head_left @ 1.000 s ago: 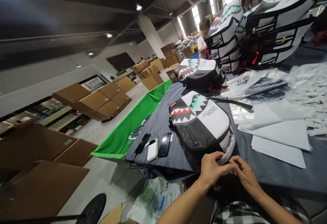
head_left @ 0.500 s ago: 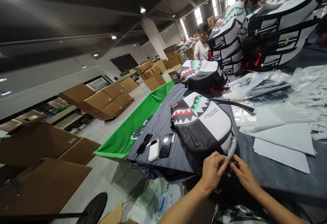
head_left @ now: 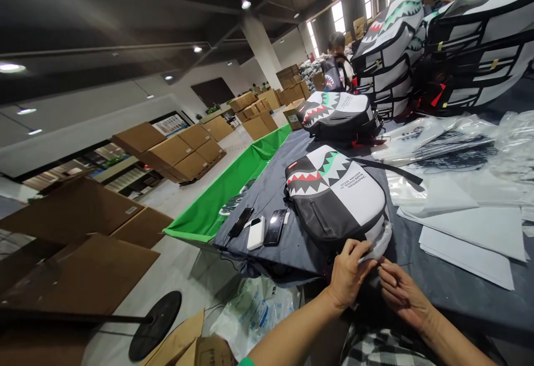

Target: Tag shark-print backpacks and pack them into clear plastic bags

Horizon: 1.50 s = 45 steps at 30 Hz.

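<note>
A black-and-white backpack with a shark-mouth print (head_left: 336,196) lies flat on the grey cloth-covered table (head_left: 454,293). A white plastic bag (head_left: 380,241) is bunched over its near end. My left hand (head_left: 349,274) rests at that end, its fingers pinching the plastic. My right hand (head_left: 403,293) is just beside it, fingers curled, with nothing visible in them. Left of the backpack lie a black smartphone (head_left: 274,227), a second phone (head_left: 241,222) and a white power bank (head_left: 256,233).
A second shark backpack (head_left: 337,114) lies farther along the table. Stacked backpacks (head_left: 387,54) rise at the right, beside clear plastic bags (head_left: 454,152) and white sheets (head_left: 467,249). A green cloth (head_left: 229,199) hangs at the table's side. Cardboard boxes (head_left: 179,152) fill the floor. A co-worker (head_left: 336,63) stands beyond.
My hands have drawn slightly apart, with the right hand lower. The plastic now lies bunched against the backpack instead of rising between my hands. The whole view has tilted and shifted.
</note>
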Available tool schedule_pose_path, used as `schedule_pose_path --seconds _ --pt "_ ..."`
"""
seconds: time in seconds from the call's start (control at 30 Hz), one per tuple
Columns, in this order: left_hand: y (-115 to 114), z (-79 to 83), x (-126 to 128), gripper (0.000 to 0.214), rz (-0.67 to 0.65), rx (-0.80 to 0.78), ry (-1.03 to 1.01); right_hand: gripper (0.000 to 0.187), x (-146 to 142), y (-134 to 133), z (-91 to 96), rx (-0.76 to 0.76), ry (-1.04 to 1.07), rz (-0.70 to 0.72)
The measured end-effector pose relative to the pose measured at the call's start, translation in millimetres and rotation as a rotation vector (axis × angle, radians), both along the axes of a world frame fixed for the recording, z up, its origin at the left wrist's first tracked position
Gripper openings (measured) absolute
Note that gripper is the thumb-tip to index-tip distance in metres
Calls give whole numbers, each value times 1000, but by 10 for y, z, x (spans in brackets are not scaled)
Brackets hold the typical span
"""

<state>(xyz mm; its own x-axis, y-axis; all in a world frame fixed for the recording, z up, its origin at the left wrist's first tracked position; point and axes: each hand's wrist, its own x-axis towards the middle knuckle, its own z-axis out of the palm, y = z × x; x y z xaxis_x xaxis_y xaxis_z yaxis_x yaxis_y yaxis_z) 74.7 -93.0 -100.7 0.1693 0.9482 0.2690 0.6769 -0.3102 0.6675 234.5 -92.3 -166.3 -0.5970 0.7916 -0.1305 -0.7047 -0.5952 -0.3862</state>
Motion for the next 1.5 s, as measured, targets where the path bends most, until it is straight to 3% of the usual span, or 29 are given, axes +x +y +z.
schedule_pose_path --seconds 0.13,0.3,0.47,0.57,0.63,0.77,0.87,0.97,1.0,1.1,1.2,1.3,1.37,1.4,1.5 --pt "-4 -12 -27 38 69 -42 -121 11 -15 107 -172 10 209 64" --pt "34 94 -9 27 -30 -182 -56 9 -26 196 -251 16 362 119" --pt "47 -31 -25 38 -188 55 207 11 110 121 -133 -72 454 81" --pt "58 -192 -95 42 -331 306 459 12 187 80 -47 -110 289 32" --pt "47 -246 -149 41 -403 483 626 24 198 79 11 -87 86 27" --pt "-51 -126 -188 29 -391 615 599 50 135 125 137 -6 -317 -38" --pt "-69 74 -86 29 -220 481 391 60 75 151 217 13 -445 -126" --pt "54 176 120 25 7 210 471 66 53 146 248 0 -587 -173" --pt "106 169 192 25 10 130 565 66 61 144 244 0 -641 -195" --pt "182 61 346 24 -166 25 794 59 138 180 200 35 -749 -337" --pt "82 2 352 10 -246 73 863 55 274 325 123 43 -796 -484" --pt "-66 153 189 15 -247 181 775 54 401 577 51 62 -933 -493" --pt "-71 345 -10 38 -155 253 578 53 439 769 33 79 -1016 -458" --pt "-26 443 -133 47 -30 273 455 51 436 860 36 77 -1017 -428" --pt "258 624 -536 68 553 156 41 39 353 1073 95 79 -929 -326"
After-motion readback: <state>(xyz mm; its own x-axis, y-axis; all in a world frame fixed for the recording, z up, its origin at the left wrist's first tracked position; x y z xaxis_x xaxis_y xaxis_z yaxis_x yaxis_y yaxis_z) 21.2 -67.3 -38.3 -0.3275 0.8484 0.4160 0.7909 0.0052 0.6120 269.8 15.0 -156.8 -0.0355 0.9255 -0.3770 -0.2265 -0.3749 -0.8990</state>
